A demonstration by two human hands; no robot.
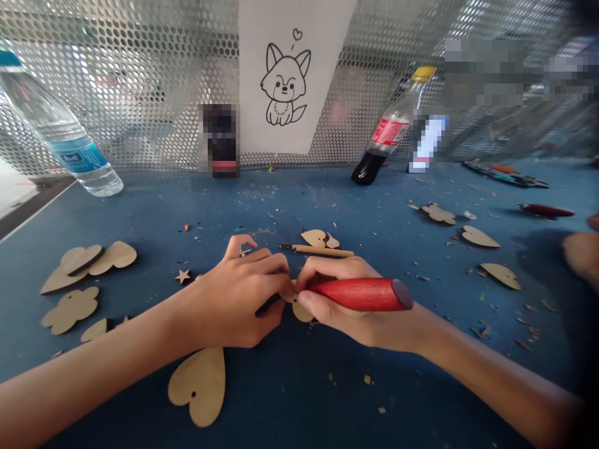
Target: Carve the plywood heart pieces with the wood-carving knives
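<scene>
My right hand (346, 299) is closed around the red wooden handle (360, 294) of a hand tool, whose working end is hidden by my fingers. A small light wooden piece (303, 312) with a round hole lies under the fingertips. Curled in from the other side, my left hand (248, 293) grips this piece at its left, and its fingers hide most of it. Just below my left wrist a wooden heart (199, 390) with a hole lies flat. Beyond my hands are a thin wooden stick (322, 251) and a small wooden heart (312, 237).
Wooden cutouts (75, 308) lie at left, with a small star (183, 276) nearby. A water bottle (79, 156), a cola bottle (386, 137) and a fox drawing (284, 81) stand behind. Another person's hand (583, 252) shows at right, near a dark red tool (545, 210).
</scene>
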